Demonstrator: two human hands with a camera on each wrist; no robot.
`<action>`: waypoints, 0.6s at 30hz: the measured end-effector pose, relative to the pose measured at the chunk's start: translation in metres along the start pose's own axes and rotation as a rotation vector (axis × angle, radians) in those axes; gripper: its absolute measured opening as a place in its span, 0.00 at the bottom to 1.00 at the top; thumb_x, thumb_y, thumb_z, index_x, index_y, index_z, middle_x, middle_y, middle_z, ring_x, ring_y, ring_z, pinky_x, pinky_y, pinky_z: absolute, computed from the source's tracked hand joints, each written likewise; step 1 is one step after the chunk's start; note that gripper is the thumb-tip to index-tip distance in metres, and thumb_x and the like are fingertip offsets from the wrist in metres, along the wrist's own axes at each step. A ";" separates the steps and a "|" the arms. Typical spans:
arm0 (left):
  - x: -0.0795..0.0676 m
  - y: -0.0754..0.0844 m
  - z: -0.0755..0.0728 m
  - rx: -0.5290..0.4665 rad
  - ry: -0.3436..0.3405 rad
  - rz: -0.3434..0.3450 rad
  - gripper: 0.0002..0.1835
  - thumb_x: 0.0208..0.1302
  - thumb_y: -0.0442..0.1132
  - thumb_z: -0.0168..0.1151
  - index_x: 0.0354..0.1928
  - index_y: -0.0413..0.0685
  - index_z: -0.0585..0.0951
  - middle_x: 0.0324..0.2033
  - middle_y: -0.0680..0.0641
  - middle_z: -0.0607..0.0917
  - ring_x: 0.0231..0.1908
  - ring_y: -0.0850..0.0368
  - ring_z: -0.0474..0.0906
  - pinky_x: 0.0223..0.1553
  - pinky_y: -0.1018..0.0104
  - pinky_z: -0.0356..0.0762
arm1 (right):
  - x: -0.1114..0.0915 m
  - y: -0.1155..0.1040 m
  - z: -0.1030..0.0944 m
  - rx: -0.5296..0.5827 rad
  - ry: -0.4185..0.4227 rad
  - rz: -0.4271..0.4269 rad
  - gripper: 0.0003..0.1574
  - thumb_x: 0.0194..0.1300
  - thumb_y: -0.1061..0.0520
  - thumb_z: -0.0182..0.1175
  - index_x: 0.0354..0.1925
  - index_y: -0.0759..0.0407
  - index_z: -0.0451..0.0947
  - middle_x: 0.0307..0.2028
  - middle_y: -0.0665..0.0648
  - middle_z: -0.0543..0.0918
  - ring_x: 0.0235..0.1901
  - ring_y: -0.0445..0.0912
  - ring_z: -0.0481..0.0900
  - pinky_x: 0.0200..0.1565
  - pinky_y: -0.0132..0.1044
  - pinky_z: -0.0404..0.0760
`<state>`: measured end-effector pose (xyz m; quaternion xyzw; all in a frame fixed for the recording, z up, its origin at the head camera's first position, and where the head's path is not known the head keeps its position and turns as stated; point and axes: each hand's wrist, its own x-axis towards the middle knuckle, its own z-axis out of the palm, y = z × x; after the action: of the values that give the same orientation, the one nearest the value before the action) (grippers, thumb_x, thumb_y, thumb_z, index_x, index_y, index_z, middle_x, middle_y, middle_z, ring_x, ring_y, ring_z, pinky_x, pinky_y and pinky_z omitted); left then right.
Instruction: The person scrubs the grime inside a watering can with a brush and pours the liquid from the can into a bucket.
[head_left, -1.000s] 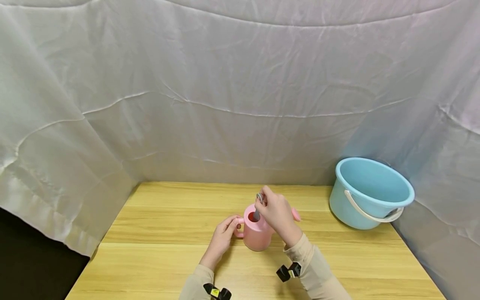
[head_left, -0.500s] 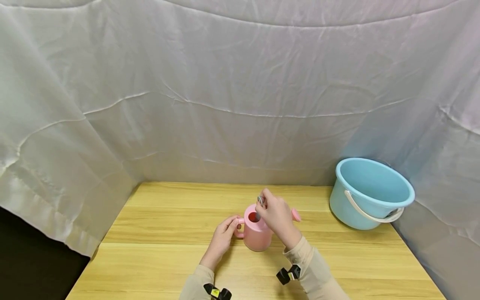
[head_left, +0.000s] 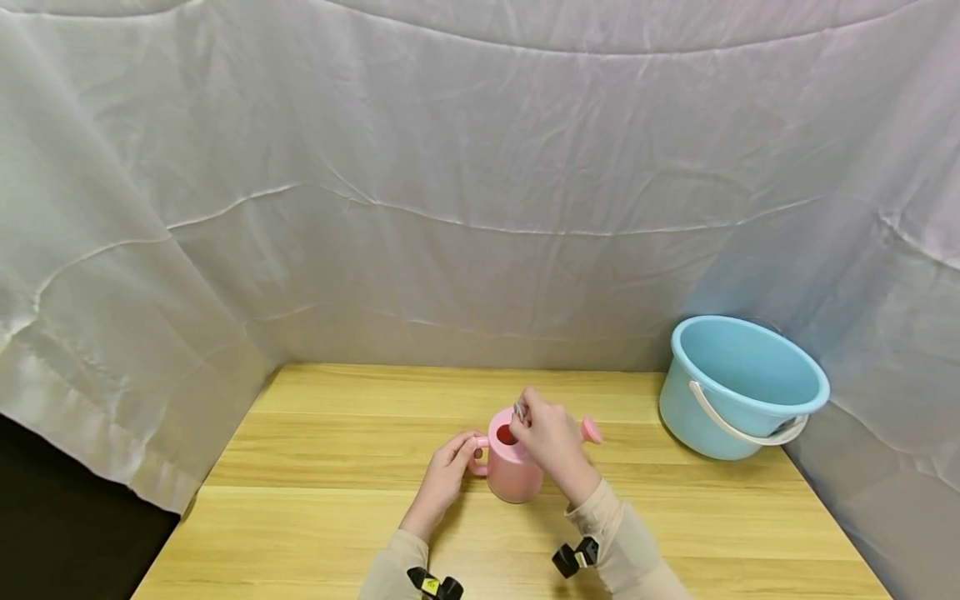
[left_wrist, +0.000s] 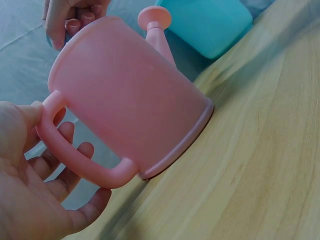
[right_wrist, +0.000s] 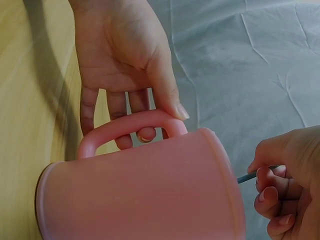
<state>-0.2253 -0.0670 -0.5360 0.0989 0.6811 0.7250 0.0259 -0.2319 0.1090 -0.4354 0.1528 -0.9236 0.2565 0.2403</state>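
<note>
A pink toy watering can (head_left: 514,479) stands upright on the wooden table, its spout and round sprinkler head (head_left: 592,431) pointing right. My left hand (head_left: 444,473) holds the can's handle (left_wrist: 75,159), thumb on top and fingers passing through and under the loop. Over the top opening (head_left: 506,434), my right hand (head_left: 553,435) pinches a thin grey-blue tool (right_wrist: 247,177) with a small loop (head_left: 518,411) at its upper end. The tool's lower part is hidden inside the can, and I cannot tell its kind.
A light-blue bucket (head_left: 675,408) with a white handle stands at the table's back right. Grey cloth (head_left: 480,275) hangs behind and along both sides of the wooden table (head_left: 300,517).
My right hand has moved slightly down with the tool, whose grey lower part has sunk out of sight into the can. The left hand and can have stayed put.
</note>
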 end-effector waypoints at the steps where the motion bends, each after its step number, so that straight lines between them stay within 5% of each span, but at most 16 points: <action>1: 0.000 0.000 0.000 -0.001 0.000 0.001 0.20 0.74 0.46 0.50 0.55 0.36 0.77 0.41 0.33 0.77 0.39 0.44 0.80 0.51 0.45 0.85 | 0.000 0.000 0.000 -0.004 -0.007 0.005 0.14 0.53 0.63 0.65 0.26 0.53 0.67 0.15 0.46 0.66 0.15 0.38 0.61 0.15 0.24 0.57; 12: -0.001 0.001 0.001 -0.005 -0.006 0.002 0.20 0.74 0.46 0.51 0.55 0.36 0.77 0.41 0.32 0.76 0.37 0.47 0.80 0.49 0.49 0.87 | -0.003 -0.001 0.003 -0.023 -0.026 0.032 0.14 0.53 0.63 0.65 0.26 0.53 0.67 0.14 0.46 0.66 0.15 0.38 0.61 0.15 0.25 0.55; 18: 0.000 0.000 0.000 -0.002 -0.006 0.011 0.20 0.75 0.46 0.50 0.55 0.36 0.77 0.44 0.30 0.77 0.38 0.38 0.82 0.50 0.47 0.86 | -0.003 -0.002 0.003 -0.012 -0.038 0.049 0.14 0.54 0.61 0.66 0.34 0.54 0.69 0.14 0.46 0.67 0.14 0.39 0.61 0.13 0.26 0.56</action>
<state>-0.2252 -0.0671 -0.5360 0.1049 0.6798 0.7255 0.0240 -0.2299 0.1062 -0.4381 0.1334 -0.9331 0.2538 0.2171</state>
